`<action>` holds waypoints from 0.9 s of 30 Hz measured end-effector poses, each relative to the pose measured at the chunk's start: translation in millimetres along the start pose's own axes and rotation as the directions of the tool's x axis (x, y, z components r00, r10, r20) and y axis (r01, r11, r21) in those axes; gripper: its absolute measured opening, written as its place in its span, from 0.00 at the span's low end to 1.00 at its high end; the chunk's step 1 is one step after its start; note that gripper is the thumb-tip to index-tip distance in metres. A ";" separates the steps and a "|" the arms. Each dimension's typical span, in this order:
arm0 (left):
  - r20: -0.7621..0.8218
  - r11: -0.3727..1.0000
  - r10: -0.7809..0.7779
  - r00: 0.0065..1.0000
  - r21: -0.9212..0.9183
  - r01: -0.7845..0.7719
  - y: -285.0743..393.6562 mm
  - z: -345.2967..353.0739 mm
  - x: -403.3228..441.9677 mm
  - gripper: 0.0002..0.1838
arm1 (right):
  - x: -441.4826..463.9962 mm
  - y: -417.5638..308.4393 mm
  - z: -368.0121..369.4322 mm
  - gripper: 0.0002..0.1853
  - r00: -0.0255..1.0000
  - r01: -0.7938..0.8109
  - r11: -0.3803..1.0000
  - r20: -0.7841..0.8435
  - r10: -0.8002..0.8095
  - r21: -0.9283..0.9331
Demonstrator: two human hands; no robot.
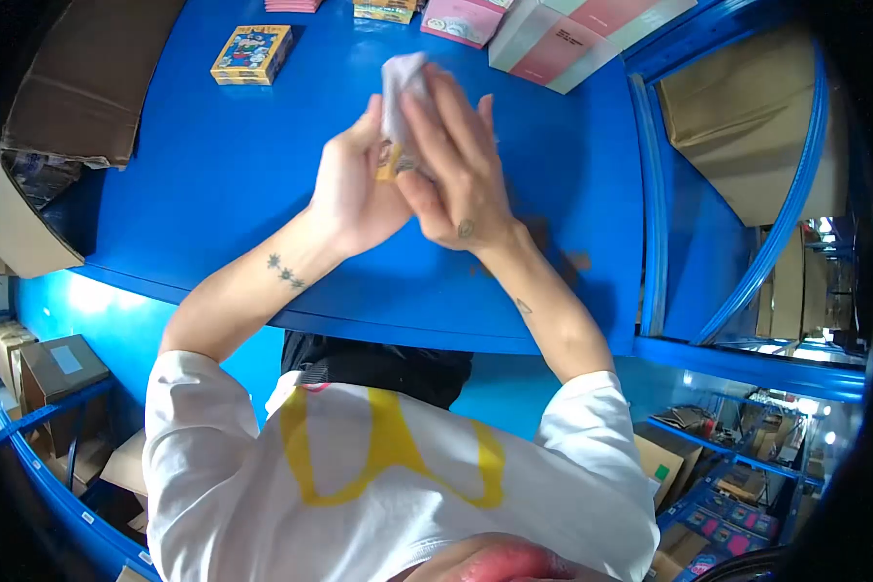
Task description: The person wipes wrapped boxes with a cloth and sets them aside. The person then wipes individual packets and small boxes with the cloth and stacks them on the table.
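Both hands meet above the blue table, in its middle. My left hand (349,184) is palm up, its fingers mostly hidden, around a small yellow box (386,167) of which only a patch shows. A crumpled white cloth (398,92) lies between the hands, over the box. My right hand (456,160) presses on the cloth from the right, its fingers slightly blurred. Beyond the hands, at the upper left, a yellow box with cartoon pictures (252,55) lies flat on the table.
Along the table's (213,184) far side are pink boxes (464,19), a yellow stack (385,10) and a large pink-and-white box (563,44). An open brown carton (87,87) stands left. Blue shelving (654,204) with cartons (747,126) borders the right side.
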State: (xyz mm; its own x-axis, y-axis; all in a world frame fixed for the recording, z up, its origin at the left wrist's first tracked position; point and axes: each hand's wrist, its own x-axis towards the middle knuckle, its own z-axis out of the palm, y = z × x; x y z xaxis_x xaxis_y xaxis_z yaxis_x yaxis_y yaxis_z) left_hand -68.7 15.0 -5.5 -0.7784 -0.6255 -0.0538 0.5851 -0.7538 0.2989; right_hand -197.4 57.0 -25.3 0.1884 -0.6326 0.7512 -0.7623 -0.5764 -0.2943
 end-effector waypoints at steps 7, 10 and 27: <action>0.168 0.999 0.002 0.986 0.034 -0.008 13.7 10.7 -1.2 0.26 | -7.9 -17.9 0.5 0.25 0.993 0.114 0.989 -0.051 -0.110 0.098; 0.246 0.998 0.033 0.969 0.041 -0.044 22.9 11.3 -4.2 0.26 | -0.2 0.0 -10.9 0.20 0.966 0.246 0.965 0.056 -0.252 0.091; 0.094 0.961 0.115 0.989 0.242 -0.135 20.0 10.0 0.4 0.31 | 10.5 17.1 -12.9 0.18 0.920 -0.142 0.989 -0.364 0.144 0.033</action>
State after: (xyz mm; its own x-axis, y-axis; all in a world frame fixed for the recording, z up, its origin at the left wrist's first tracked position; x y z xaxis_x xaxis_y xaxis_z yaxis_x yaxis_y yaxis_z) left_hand -59.6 1.8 10.0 -0.7235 -0.6866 0.0710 0.6123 -0.5909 0.5253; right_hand -216.5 47.2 -14.8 -0.1620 -0.4774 0.8636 -0.7605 -0.4973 -0.4175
